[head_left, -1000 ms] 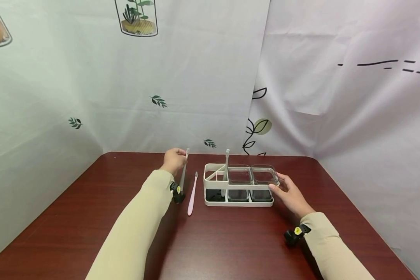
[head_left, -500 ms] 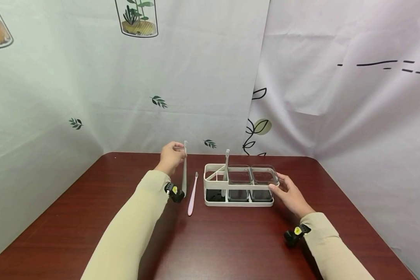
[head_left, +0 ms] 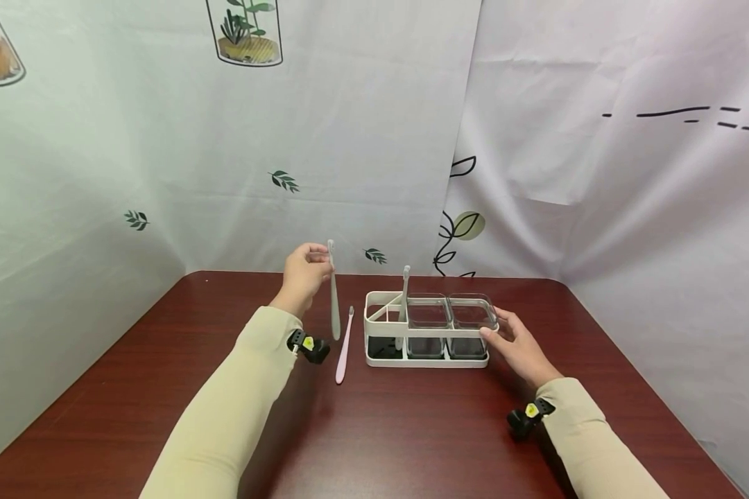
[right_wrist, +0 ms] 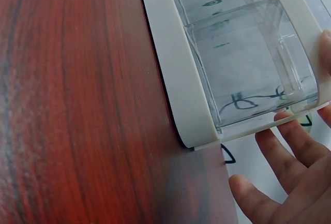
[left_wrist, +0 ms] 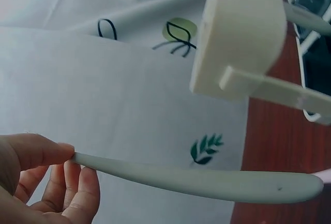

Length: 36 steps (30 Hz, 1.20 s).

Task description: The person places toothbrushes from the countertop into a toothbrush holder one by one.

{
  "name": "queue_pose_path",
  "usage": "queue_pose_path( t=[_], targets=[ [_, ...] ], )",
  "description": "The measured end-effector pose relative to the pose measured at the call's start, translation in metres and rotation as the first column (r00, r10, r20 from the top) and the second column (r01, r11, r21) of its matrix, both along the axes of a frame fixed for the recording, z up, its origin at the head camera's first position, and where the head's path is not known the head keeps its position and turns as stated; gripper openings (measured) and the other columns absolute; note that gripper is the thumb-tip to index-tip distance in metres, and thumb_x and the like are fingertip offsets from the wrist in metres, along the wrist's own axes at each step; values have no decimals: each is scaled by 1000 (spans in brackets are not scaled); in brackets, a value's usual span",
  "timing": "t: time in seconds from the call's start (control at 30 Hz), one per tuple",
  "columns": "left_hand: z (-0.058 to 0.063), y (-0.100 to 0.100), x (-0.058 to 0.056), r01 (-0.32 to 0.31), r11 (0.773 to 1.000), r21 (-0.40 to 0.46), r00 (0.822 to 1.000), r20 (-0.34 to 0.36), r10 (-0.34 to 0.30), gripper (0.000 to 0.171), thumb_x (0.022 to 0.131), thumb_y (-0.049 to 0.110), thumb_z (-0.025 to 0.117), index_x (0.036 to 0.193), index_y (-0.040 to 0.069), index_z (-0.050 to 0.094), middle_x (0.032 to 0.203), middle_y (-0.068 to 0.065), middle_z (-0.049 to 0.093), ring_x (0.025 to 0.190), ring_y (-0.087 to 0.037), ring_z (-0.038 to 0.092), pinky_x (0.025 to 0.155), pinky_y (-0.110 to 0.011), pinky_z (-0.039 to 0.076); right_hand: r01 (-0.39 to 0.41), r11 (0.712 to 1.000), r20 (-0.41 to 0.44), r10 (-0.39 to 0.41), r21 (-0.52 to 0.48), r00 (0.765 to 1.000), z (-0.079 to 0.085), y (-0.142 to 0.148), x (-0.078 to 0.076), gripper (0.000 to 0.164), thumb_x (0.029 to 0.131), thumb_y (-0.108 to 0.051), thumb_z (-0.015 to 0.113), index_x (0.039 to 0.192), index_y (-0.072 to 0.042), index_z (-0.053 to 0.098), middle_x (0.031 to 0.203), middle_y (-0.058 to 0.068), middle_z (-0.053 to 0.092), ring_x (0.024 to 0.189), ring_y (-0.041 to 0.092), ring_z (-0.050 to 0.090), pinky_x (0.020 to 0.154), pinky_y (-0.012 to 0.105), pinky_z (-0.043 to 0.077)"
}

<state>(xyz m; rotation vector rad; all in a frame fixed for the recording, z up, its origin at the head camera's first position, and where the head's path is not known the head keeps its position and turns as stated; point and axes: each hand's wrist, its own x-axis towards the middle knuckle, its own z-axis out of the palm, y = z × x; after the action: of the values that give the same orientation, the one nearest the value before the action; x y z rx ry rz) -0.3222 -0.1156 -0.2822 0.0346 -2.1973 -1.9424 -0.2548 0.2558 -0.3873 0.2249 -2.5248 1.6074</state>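
Observation:
My left hand (head_left: 302,272) pinches a pale grey-green toothbrush (head_left: 335,312) near its head, and the handle hangs down above the table. In the left wrist view the handle (left_wrist: 207,180) stretches out from thumb and fingertips. A pink toothbrush (head_left: 344,353) lies on the table just right of it. The white toothbrush holder (head_left: 431,362) stands farther right, with another pale toothbrush (head_left: 404,298) upright in its left section and two clear cups (head_left: 471,315) in the other sections. My right hand (head_left: 517,346) grips the holder's right end, thumb on the front of the upper rim, fingers behind.
The dark red wooden table (head_left: 374,436) reaches back to a white patterned curtain (head_left: 362,138) that hangs close behind its far edge. Black camera straps sit on both wrists, the left one (head_left: 308,346) low beside the hanging toothbrush.
My left hand has lifted the grey-green toothbrush, its lower end rising and swinging a little to the right. My right hand and the holder have stayed in place.

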Motion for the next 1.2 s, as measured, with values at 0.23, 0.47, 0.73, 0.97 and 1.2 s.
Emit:
queue_pose_path(
  t=[0.23,0.47,0.73,0.97,1.2],
  targets=[
    [7,4,8,17,999,39,998,-60,-14,34,88,-8,58,121,-3,54,108,-14,56,91,-20,56,89,-40,51,-1,1000,-7,1,-6,1000,-1,0,0,61,96,-23,61,146,-2,32,143,28,41,126,39,47,86,13,42],
    [14,14,20,-4,1000,20,991,-134,7,31,84,-10,60,115,-3,57,98,-10,57,89,-19,58,86,-40,53,-5,1000,-9,5,-6,1000,-1,0,0,61,96,-24,60,146,-2,31,144,28,41,126,39,47,86,14,43],
    [20,28,36,0,1000,10,965,-262,3,29,80,-13,59,107,-4,60,95,-11,60,85,-16,57,69,-21,50,-6,1000,-3,6,11,1000,0,1,1,63,96,-26,60,147,-3,30,144,28,40,126,40,47,92,23,45],
    [24,39,45,9,999,53,934,-357,11,27,79,-13,61,104,-2,60,93,-12,60,84,-14,58,69,-20,49,-10,1000,-1,10,2,1000,-1,1,1,63,97,-26,60,147,-3,30,144,27,40,127,39,46,91,21,45],
    [30,42,52,30,998,56,906,-423,-4,26,81,-12,61,105,-3,60,96,-16,59,86,-15,58,70,-21,49,-15,1000,1,15,6,1000,1,1,1,64,96,-27,60,147,-3,30,144,27,40,127,39,47,92,26,46]
  ],
)
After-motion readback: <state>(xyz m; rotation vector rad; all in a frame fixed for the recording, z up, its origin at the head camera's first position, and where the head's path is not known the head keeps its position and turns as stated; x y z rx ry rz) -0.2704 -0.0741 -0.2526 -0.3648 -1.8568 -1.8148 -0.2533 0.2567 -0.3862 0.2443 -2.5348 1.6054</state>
